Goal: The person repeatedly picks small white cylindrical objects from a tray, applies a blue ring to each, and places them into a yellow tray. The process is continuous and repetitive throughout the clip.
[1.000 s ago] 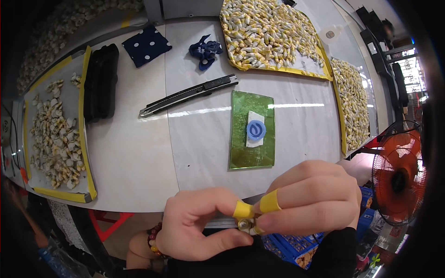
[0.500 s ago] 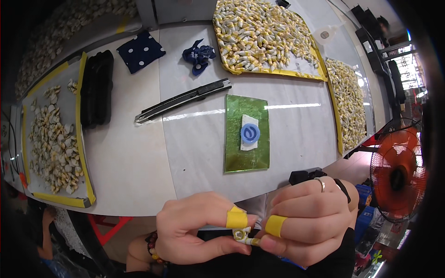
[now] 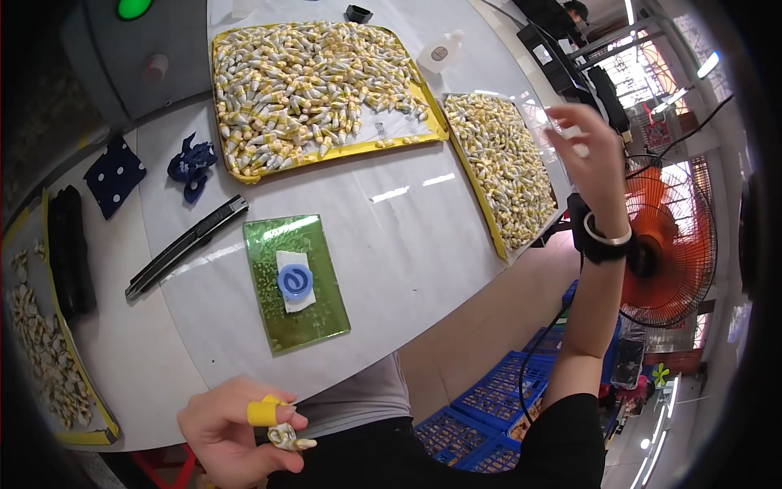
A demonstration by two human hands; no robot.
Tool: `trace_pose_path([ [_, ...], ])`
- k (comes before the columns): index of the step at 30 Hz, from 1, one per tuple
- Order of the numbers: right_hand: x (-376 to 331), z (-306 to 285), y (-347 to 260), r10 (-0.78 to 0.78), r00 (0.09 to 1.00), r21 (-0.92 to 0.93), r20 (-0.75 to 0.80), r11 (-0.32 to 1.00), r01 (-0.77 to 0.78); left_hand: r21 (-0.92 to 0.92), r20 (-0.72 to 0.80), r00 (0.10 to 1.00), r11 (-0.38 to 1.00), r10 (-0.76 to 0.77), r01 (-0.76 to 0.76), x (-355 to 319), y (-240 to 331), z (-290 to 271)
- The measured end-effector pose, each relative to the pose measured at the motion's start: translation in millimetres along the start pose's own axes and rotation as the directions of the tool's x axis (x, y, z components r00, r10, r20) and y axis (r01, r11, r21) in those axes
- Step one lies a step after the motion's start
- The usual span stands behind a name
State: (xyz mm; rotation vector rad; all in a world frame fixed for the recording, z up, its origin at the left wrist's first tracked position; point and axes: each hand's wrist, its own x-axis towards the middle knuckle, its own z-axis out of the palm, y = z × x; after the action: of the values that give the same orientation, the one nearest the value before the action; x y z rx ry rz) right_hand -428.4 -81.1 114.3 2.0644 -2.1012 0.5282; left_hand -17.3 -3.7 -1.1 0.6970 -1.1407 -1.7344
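Pale, cream-and-yellow, the small piece (image 3: 287,438) sits pinched between thumb and taped forefinger of the left hand (image 3: 236,432), low by the table edge (image 3: 163,391). The right hand (image 3: 590,159) hangs raised, fingers loose and empty, above the right-side tray (image 3: 481,196).

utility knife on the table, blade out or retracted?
Cannot tell for sure. The black utility knife lies flat beside the green plate, untouched; no bare blade shows at either end, but the ends are too small to confirm.
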Motion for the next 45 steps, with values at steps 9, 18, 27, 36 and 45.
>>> trace_pose_path([
  [9,-13.4,61.2,67.8,0.147,0.970,-0.054,0.195,0.989,-0.139,-0.030,-0.001,0.997,0.996,-0.083,0.083,-1.2,-3.1,-6.2],
  [18,-9.1,49.2,51.1,0.035,0.999,-0.045,0.029,0.998,-0.034,-0.051,-0.179,0.982,0.997,-0.063,0.054,-1.4,-7.7,-1.9],
  [27,-24.0,40.3,-95.6,-0.311,0.936,0.430,0.163,0.876,0.216,-0.125,0.059,0.998,0.992,0.023,-0.015,3.4,-13.9,-17.0],
  [36,-25.7,71.2,-153.2,-0.669,0.731,0.506,0.131,0.680,0.531,-0.095,-0.019,0.997,0.993,-0.068,0.066,1.9,-3.8,-11.6],
  [45,-27.6,87.0,-166.8,-0.715,0.672,0.435,0.190,0.675,0.596,-0.083,0.072,0.997,0.997,0.008,-0.002,5.6,-6.0,-17.5],
])
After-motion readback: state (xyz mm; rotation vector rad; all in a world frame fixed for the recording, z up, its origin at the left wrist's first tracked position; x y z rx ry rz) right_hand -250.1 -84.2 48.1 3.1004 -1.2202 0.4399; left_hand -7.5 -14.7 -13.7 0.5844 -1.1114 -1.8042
